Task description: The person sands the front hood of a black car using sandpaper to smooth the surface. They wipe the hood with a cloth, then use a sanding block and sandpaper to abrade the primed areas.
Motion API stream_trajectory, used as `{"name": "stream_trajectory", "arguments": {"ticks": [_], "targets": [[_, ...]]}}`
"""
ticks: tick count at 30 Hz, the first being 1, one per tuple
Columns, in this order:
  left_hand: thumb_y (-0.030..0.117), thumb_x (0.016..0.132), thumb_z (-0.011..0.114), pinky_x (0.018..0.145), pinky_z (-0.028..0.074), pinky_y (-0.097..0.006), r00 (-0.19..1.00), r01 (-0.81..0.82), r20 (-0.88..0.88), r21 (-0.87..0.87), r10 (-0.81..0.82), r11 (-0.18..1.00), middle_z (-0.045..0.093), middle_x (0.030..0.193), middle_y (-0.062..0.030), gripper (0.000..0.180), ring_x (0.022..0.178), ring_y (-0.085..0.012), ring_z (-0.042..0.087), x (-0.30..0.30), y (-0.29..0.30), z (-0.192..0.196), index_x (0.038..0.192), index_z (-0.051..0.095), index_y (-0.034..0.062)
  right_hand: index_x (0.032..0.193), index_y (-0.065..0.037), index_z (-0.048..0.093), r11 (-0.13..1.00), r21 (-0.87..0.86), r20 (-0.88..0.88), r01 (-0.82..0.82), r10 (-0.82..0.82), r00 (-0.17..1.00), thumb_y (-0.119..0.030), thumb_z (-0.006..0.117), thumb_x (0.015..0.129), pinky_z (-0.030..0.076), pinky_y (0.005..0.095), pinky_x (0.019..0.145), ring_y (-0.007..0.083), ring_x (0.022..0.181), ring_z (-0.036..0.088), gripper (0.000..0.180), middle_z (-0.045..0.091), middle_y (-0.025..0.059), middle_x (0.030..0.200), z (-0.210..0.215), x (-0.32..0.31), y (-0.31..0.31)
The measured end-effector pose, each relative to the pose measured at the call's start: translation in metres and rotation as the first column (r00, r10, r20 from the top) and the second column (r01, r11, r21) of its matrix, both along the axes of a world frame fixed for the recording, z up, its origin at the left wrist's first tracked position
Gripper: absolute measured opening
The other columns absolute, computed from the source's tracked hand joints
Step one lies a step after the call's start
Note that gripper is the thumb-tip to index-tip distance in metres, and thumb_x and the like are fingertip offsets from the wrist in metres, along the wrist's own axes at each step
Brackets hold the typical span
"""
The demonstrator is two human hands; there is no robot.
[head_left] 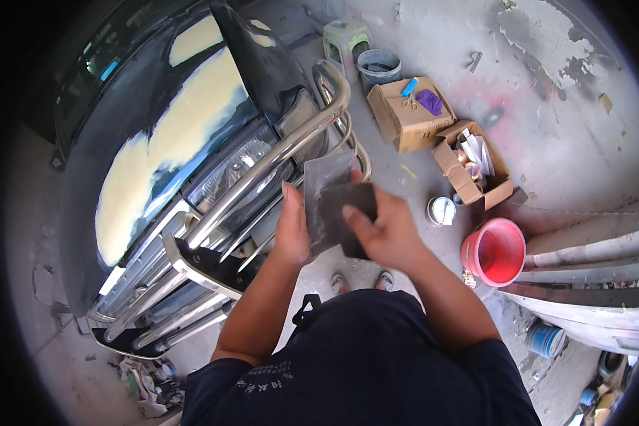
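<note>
In front of my chest, my left hand grips a thin grey rectangular plate with smears on its face, the thumb along its left edge. My right hand pinches a dark, flat rectangular piece, thumb on top and other fingers hidden beneath. This dark piece lies over the right part of the plate; whether they touch, I cannot tell. To the left is a dark vehicle hood with large cream-coloured patches. A shiny metal bull bar runs along the vehicle's front, just beyond my left hand.
On the floor at the right are a closed cardboard box with a purple cloth, an open box, a white tin and a red bucket. A grey bucket and a stool stand farther off.
</note>
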State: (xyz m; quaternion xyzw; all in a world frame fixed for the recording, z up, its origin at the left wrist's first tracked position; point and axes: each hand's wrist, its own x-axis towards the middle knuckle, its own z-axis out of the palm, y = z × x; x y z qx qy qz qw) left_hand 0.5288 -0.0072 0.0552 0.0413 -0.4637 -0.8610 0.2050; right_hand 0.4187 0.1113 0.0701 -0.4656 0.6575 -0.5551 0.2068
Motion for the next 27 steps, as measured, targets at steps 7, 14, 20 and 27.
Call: {"name": "stream_trajectory", "arguments": {"ticks": [7,14,20,27], "targets": [[0.066,0.094,0.016,0.104,0.039,-0.039,1.000,-0.012,0.000,-0.022,0.012,1.000,0.047,0.138,-0.0155,0.085,0.123,-0.0258,0.049,0.002,-0.001,0.000,0.141,0.033,-0.0016,0.108,0.000,0.056,0.996,-0.079,0.041,-0.042,0.045,0.998,-0.011,0.061,0.085,0.052,0.0373,0.070,0.0359,0.079,0.068,0.025,0.066,0.0201,0.082,-0.007,0.001,-0.001],[0.066,0.094,0.016,0.104,0.039,-0.039,0.999,0.024,-0.023,0.007,-0.024,1.000,0.047,0.137,-0.0153,0.084,0.123,-0.0256,0.050,-0.001,-0.003,-0.005,0.142,0.032,-0.0009,0.106,0.000,0.057,0.997,-0.064,-0.020,-0.053,0.052,0.998,-0.008,0.061,0.085,0.053,0.0346,0.067,0.0319,0.078,0.069,0.023,0.067,0.0195,0.085,-0.009,0.005,0.003],[0.067,0.093,0.016,0.103,0.041,-0.039,0.998,-0.037,0.054,-0.029,0.039,0.999,0.047,0.137,-0.0143,0.085,0.121,-0.0247,0.052,0.004,0.000,-0.003,0.141,0.033,-0.0005,0.106,0.001,0.058,0.998,-0.063,0.084,-0.026,0.031,0.996,-0.008,0.062,0.085,0.051,0.0314,0.068,0.0222,0.072,0.065,0.023,0.067,0.0131,0.081,-0.001,-0.002,0.000],[0.068,0.092,0.016,0.103,0.040,-0.038,0.994,-0.037,0.103,-0.034,0.041,0.999,0.048,0.137,-0.0138,0.086,0.120,-0.0231,0.051,0.004,0.001,-0.003,0.141,0.033,-0.0006,0.107,-0.001,0.057,0.998,-0.064,0.204,0.003,0.010,0.979,-0.010,0.062,0.083,0.053,0.0377,0.072,0.0356,0.081,0.068,0.027,0.066,0.0208,0.086,0.002,-0.013,-0.003]]}}
